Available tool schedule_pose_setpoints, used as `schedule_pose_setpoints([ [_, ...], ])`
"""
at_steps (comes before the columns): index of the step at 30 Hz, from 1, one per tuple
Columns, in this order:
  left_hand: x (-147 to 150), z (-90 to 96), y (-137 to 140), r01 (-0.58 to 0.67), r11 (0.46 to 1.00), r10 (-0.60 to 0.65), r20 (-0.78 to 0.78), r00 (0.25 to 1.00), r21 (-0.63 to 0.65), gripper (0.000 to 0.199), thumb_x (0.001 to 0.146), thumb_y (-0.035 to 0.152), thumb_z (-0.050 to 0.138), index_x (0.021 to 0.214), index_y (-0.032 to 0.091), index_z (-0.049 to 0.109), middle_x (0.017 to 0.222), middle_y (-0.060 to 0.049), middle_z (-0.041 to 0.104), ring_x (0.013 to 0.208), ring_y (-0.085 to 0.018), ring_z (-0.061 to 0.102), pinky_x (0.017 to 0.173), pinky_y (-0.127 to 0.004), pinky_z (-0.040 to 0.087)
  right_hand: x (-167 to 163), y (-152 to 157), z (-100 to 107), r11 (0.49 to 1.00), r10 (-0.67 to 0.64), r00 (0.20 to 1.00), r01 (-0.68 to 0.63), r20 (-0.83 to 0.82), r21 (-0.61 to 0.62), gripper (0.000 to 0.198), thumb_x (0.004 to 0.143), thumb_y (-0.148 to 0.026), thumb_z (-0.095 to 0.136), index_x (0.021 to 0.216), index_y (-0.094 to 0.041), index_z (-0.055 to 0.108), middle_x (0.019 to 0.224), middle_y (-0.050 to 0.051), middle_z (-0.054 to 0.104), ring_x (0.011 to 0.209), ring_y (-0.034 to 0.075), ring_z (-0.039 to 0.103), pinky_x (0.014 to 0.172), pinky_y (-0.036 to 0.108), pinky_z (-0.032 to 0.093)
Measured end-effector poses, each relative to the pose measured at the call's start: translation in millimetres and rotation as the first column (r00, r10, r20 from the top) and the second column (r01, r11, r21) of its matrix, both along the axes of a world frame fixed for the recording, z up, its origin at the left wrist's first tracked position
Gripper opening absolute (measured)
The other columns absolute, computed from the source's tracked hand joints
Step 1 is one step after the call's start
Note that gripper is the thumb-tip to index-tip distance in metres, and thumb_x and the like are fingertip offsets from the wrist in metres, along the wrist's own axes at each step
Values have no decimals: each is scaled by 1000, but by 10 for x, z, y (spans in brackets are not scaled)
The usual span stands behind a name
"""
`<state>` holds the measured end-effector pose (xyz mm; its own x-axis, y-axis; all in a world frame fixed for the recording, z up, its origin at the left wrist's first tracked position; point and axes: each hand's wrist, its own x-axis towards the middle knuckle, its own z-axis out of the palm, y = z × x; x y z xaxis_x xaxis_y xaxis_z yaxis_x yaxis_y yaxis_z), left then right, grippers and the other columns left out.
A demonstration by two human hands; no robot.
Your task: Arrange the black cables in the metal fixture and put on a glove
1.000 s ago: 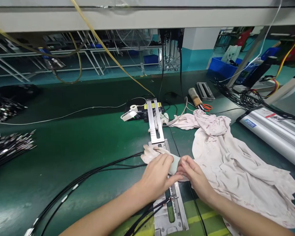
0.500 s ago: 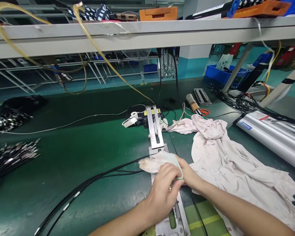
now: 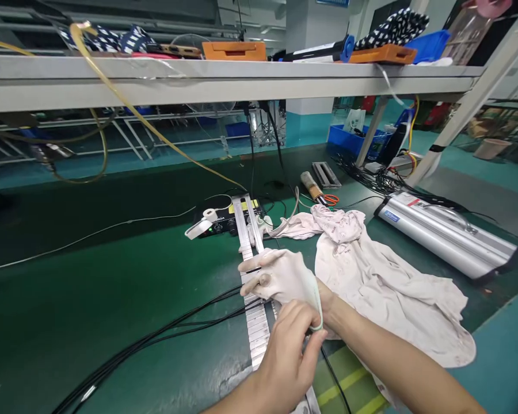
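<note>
the right hand point(image 3: 280, 276) is inside a pale fabric glove point(image 3: 291, 279), fingers loosely spread and pointing left over the metal rail point(image 3: 252, 305) that runs along the middle of the green tabletop point(image 3: 112, 287). the glove covers the hand up to the wrist, where its greenish cuff point(image 3: 317, 313) sits. the left hand point(image 3: 293, 351) is bare and comes up from below, its thumb and fingers pinched together on that cuff at the right wrist.

a bundle of black cables point(image 3: 164, 328) crosses the tabletop from the lower left and passes under the gloved hand, across the rail. just right of the hands lies a crumpled, stained pinkish-white cloth point(image 3: 384, 287), spread wide over the tabletop. at the far end of the rail sits a small black control box point(image 3: 224, 221) with a yellow label, and a white handheld tool point(image 3: 198, 227) rests beside it. further back lie orange-handled scissors point(image 3: 328, 199) and a brown-handled tool point(image 3: 309, 184). a long silver machine point(image 3: 444, 233) lies at the right of the tabletop. a yellowish hose point(image 3: 155, 129) hangs down from the grey shelf point(image 3: 198, 83) overhead, which carries an orange tray point(image 3: 233, 50) and patterned fabric point(image 3: 107, 40).
</note>
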<state>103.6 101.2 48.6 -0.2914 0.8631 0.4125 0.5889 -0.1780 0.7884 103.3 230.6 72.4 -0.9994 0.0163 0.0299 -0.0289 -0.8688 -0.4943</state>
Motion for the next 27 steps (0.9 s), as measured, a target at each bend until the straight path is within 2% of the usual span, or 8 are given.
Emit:
schedule_pose_setpoints([
  [4,26,-90,-14,33,999,-32,44,999,-30,13,99,20,44,87,19,44,84,-3,51,80,-16,48,72,-27,38,-41,68,-157,992,28,991,-12,130,-129,35,82,-42,77,90,-13,58,85,3,62,66,9,51,92,34,53],
  [7,-57,-102,-69,18,997,-12,68,998,-79,15,100,24,45,86,19,47,83,-3,53,78,-15,50,71,-26,39,9,60,-83,979,82,994,-66,74,-194,29,83,-38,73,99,-16,61,89,-1,63,71,9,55,96,32,50],
  [12,-138,-28,-157,11,995,-2,96,995,-99,18,100,28,46,85,19,49,81,-3,55,77,-16,53,69,-26,40,71,-15,108,913,403,906,-408,-131,-16,83,64,-61,76,123,-4,60,125,21,60,101,23,59,110,45,39],
  [15,-119,-20,-183,16,994,-5,102,995,-104,16,100,27,46,86,19,49,83,-2,54,78,-15,52,70,-26,40,93,-20,93,954,299,942,-291,-152,73,93,66,-68,77,136,-12,54,139,20,51,92,16,60,103,37,46],
  [17,-99,-41,-190,19,994,-6,121,993,-111,16,100,27,46,87,19,49,84,-3,54,80,-16,52,71,-26,40,107,-29,65,991,116,982,-105,-146,82,83,78,-60,75,144,-19,47,136,15,54,85,9,59,96,26,49],
  [21,-70,-102,-163,42,996,-28,160,987,-84,14,99,26,46,86,19,48,84,-3,52,80,-16,50,72,-27,38,70,-94,54,973,-225,963,231,-151,20,56,90,-42,66,140,-25,51,143,6,49,118,13,54,106,28,45],
  [24,-39,-128,-90,41,999,-35,169,985,-30,13,96,26,48,85,19,46,83,-4,52,79,-16,49,71,-28,38,24,-78,45,956,-265,949,282,-171,84,50,94,-45,52,143,-31,47,155,1,36,136,22,44,115,44,39],
  [27,51,-107,22,-13,1000,13,135,991,-1,13,91,25,52,82,19,44,81,-3,53,78,-16,50,71,-28,39,18,55,-14,913,-216,963,259,-164,316,52,99,-52,30,147,-35,40,158,0,31,141,27,40,113,54,39],
])
